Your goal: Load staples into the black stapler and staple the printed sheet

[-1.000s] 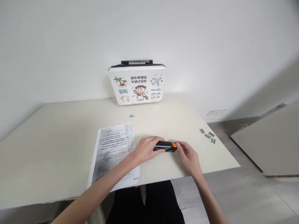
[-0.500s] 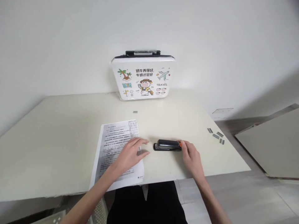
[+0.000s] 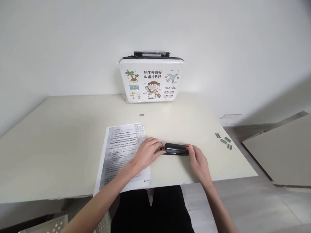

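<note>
A black stapler (image 3: 175, 149) with an orange rear end lies flat on the cream table (image 3: 60, 145), between my two hands. My left hand (image 3: 147, 153) has its fingers curled against the stapler's front tip, beside the right edge of a printed paper sheet (image 3: 122, 155). My right hand (image 3: 198, 160) pinches the orange end with thumb and fingers. Both hands rest low on the tabletop.
A white carry case (image 3: 151, 81) with cartoon travel pictures stands upright against the wall at the back. Several strips of staples (image 3: 223, 140) lie near the table's right edge, and one small strip (image 3: 141, 115) lies in the middle. A grey board (image 3: 282, 152) leans at the right.
My left hand lifted off the stapler onto the paper, then came back to the stapler's front tip. The right hand stayed on the orange end.
</note>
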The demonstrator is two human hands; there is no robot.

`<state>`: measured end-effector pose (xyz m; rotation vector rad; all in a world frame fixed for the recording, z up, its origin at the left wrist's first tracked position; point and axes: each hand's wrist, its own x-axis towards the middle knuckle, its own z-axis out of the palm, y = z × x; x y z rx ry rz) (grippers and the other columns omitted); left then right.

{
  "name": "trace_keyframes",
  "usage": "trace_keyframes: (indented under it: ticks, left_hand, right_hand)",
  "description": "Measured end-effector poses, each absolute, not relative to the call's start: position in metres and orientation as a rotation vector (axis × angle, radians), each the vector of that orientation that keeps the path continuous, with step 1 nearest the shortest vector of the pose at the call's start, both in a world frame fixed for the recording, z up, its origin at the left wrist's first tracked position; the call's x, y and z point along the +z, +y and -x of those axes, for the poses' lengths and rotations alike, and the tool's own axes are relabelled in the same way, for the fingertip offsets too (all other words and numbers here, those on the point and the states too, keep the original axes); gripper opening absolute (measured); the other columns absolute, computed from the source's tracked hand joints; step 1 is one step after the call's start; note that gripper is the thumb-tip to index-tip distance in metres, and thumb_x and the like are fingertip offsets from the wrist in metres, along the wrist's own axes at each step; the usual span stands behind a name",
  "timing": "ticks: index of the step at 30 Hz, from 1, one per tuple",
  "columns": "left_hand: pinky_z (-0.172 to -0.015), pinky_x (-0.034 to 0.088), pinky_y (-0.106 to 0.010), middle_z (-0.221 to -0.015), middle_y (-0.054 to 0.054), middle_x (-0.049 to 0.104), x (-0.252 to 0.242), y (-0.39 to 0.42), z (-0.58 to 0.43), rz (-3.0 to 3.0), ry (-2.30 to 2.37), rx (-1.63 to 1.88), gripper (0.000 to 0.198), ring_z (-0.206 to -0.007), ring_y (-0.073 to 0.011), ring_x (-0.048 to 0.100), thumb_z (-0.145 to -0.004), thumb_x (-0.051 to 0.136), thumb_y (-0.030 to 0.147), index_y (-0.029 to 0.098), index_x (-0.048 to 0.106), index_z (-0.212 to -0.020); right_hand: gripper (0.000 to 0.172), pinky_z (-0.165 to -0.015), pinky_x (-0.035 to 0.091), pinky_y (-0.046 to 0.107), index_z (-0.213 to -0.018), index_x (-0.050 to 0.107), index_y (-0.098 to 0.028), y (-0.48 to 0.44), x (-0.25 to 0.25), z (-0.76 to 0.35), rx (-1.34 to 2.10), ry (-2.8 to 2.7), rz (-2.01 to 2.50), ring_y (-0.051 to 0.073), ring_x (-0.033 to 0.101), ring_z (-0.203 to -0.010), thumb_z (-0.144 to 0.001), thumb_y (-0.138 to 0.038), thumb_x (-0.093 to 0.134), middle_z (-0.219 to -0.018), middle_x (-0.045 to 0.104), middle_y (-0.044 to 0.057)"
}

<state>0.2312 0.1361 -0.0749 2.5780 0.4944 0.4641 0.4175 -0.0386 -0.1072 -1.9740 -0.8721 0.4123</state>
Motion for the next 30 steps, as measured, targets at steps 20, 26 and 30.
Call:
trace_keyframes:
  ticks: [20, 26, 30]
  left_hand:
    - [-0.114, 0.04, -0.049, -0.13, -0.013, 0.063, -0.079, 0.318, -0.241, -2.656, 1.058, 0.575, 0.028, -0.124, -0.0326, 0.057, -0.095, 0.065, 0.026, 0.018, 0.068, -0.122]
    - [-0.109, 0.042, -0.049, -0.119, -0.013, 0.067, -0.082, 0.328, -0.259, -2.611, 0.994, 0.574, 0.013, -0.117, -0.0318, 0.06, -0.098, 0.059, 0.026, 0.019, 0.069, -0.102]
    - [-0.095, 0.05, -0.04, -0.11, -0.009, 0.072, -0.077, 0.301, -0.25, -2.542, 0.944, 0.593, 0.022, -0.101, -0.0256, 0.067, -0.105, 0.048, 0.032, 0.019, 0.066, -0.11]
  right_hand:
    - [0.053, -0.096, 0.049, 0.041, -0.111, 0.071, -0.027, -0.036, -0.106, -0.416, 0.393, -0.89, 2.0, 0.029, 0.066, -0.114, -0.107, -0.063, 0.033, -0.12, 0.075, 0.01]
    - [0.054, -0.095, 0.05, 0.041, -0.109, 0.071, -0.025, -0.034, -0.106, -0.417, 0.386, -0.894, 1.984, 0.029, 0.066, -0.113, -0.107, -0.064, 0.033, -0.119, 0.075, 0.011]
    - [0.055, -0.096, 0.049, 0.041, -0.109, 0.071, -0.026, -0.035, -0.107, -0.418, 0.396, -0.898, 1.99, 0.029, 0.065, -0.112, -0.107, -0.064, 0.032, -0.118, 0.074, 0.011]
